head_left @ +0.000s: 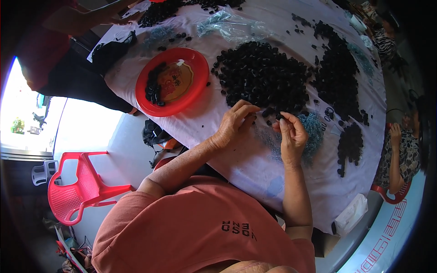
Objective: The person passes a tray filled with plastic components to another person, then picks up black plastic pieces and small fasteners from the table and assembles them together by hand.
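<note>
- Right hand [293,138]: thumb and finger clamped on a small black piece [279,117]
- Left hand [231,125] near it, curled; I can't tell if it grips anything
- Just past both, a black heap [261,75], red plate [200,75] to its left

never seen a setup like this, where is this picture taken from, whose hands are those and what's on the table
There's no machine here, just a person's bare hands. A wide fisheye camera worn on their head looks down, so straight edges bend near the rim. The right hand pinches a small black piece; whether the left hand holds anything is hard to tell. On the pale tablecloth lie a big black pile of similar pieces, a red dish with more inside, and a bluish bundle beside the right hand.
</note>
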The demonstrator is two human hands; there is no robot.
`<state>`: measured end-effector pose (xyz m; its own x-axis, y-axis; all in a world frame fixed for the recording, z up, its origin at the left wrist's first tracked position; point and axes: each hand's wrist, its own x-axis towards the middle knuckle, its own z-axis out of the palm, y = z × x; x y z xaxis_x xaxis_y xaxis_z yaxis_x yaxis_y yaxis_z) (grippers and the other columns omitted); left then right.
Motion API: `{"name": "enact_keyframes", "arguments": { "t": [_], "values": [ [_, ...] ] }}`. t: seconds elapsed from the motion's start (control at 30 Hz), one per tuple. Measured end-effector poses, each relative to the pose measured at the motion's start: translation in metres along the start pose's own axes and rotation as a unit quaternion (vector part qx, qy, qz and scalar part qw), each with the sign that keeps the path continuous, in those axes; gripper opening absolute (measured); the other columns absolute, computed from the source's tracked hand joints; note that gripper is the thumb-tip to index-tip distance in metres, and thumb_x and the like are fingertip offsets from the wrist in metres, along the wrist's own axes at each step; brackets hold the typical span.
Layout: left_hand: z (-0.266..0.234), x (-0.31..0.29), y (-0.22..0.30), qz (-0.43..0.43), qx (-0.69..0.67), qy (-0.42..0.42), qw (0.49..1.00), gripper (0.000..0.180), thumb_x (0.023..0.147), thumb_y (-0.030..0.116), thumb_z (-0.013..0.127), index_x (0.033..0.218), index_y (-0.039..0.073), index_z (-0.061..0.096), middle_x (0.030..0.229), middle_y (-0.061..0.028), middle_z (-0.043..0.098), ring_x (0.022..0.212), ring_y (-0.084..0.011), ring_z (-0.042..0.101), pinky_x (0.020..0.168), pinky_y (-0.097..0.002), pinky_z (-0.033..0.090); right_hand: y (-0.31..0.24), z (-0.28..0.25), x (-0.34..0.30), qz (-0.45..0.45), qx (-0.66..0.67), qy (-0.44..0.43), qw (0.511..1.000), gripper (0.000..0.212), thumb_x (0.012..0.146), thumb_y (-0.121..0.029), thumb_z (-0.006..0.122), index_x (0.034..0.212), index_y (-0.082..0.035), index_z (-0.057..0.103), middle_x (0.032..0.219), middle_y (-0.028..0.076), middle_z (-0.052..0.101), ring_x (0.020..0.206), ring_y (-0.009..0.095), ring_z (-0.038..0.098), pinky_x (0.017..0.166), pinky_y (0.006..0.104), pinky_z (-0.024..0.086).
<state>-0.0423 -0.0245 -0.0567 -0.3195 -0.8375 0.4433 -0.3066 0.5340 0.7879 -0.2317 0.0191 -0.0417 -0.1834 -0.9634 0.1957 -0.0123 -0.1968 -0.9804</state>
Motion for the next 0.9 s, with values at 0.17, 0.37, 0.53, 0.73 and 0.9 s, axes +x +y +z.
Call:
{"name": "enact_keyframes", "arguments": {
  "t": [0.17,0.37,0.53,0.73,0.9],
  "values": [
    [0.0007,-0.0001,-0.0005,-0.005,-0.003,-0.003,1.000,0.029,0.083,-0.009,0.063,0.110,0.002,0.063,0.103,-0.0110,0.059,0.088,-0.0228,0.066,0.075,-0.0301,0.055,-0.0007,0.0002,0.0002,0.002,-0.002,-0.004,1.000,0.017,0.096,-0.003,0.057,0.111,0.001,0.064,0.091,0.004,0.067,0.081,0.010,0.065,0.073,0.0227,0.056],
    [0.0010,-0.0002,-0.0015,0.019,0.000,0.015,1.000,0.030,0.083,-0.008,0.062,0.110,0.005,0.063,0.099,-0.0117,0.059,0.082,-0.0280,0.064,0.070,-0.0341,0.053,0.0000,0.0016,0.0002,-0.001,0.003,0.003,1.000,0.018,0.097,-0.009,0.058,0.112,0.000,0.065,0.089,0.004,0.067,0.078,0.010,0.065,0.072,0.0235,0.055],
    [0.0029,-0.0009,0.0007,0.033,-0.005,0.000,0.999,0.030,0.085,-0.010,0.061,0.112,0.003,0.061,0.104,-0.0123,0.058,0.087,-0.0252,0.064,0.073,-0.0314,0.054,0.0014,0.0001,0.0001,0.008,-0.007,0.000,1.000,0.019,0.097,-0.010,0.059,0.112,0.000,0.065,0.088,0.004,0.067,0.078,0.009,0.065,0.072,0.0233,0.056],
    [0.0025,-0.0018,0.0020,0.004,-0.056,0.013,0.998,0.021,0.083,-0.010,0.062,0.100,0.002,0.059,0.096,-0.0093,0.061,0.085,-0.0205,0.063,0.073,-0.0293,0.052,-0.0016,0.0018,0.0010,0.021,0.006,0.005,1.000,0.018,0.095,-0.006,0.060,0.111,0.000,0.065,0.088,0.005,0.068,0.077,0.010,0.066,0.070,0.0232,0.056],
    [0.0036,-0.0032,-0.0038,-0.033,-0.072,-0.004,0.997,0.019,0.084,-0.005,0.064,0.099,0.003,0.058,0.091,-0.0097,0.062,0.081,-0.0219,0.065,0.071,-0.0316,0.052,0.0007,0.0037,0.0009,0.053,0.050,0.004,0.997,0.018,0.095,-0.005,0.059,0.111,-0.002,0.067,0.089,0.004,0.068,0.077,0.010,0.066,0.071,0.0235,0.056]
  ]
}}
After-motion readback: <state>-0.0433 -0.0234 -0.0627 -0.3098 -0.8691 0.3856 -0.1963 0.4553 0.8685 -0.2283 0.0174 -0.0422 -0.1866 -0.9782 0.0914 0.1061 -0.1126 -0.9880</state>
